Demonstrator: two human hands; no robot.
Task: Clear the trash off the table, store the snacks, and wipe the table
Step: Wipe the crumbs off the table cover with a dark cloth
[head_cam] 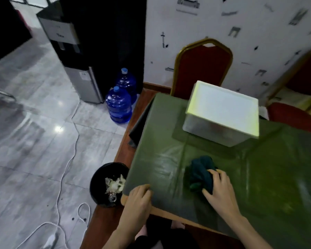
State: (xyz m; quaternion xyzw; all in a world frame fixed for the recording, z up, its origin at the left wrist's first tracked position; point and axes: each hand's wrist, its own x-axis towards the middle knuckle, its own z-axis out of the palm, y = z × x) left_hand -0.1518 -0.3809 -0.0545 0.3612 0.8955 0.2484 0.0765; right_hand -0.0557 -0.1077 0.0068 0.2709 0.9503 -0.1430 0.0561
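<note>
Surface: green-covered table [258, 177], smeared by blur.
Writing: none can be read.
Right hand [218, 187]: closed on a crumpled dark cloth [201, 173], pressed to the table.
Left hand [139, 196]: laid flat on the near corner, nothing held.
Surroundings: lidded white box [221, 112] behind; black bin [99, 184] with trash [115, 184] beside the table; its contents are hard to make out.

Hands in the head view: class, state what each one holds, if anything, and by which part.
The right hand grips the bunched dark cloth by its near edge. The left hand holds nothing, resting flat on the table corner.
</note>
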